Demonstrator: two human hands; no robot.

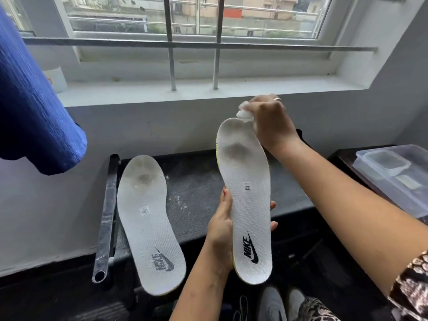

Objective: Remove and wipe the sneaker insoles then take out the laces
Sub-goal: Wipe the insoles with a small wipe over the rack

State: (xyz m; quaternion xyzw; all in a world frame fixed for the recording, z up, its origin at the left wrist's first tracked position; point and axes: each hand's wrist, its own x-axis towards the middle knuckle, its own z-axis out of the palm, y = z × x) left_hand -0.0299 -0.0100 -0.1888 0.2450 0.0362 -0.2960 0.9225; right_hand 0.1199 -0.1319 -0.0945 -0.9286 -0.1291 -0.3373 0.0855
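My left hand point(222, 230) grips a white insole point(247, 193) around its middle and holds it up, heel end toward me, with a grey smudge near the toe. My right hand point(271, 121) is closed on a small white wipe point(243, 112) pressed at the insole's toe tip. A second white insole point(148, 218), also stained at the toe, lies flat on the dark bench point(199, 181) to the left. Grey sneakers point(275, 302) show at the bottom edge between my arms; their laces are hidden.
A metal tube frame point(106, 218) runs along the bench's left side. Blue fabric point(30, 100) hangs at upper left. A clear plastic box point(398, 172) sits on a dark table at right. A barred window and sill point(185, 89) lie ahead.
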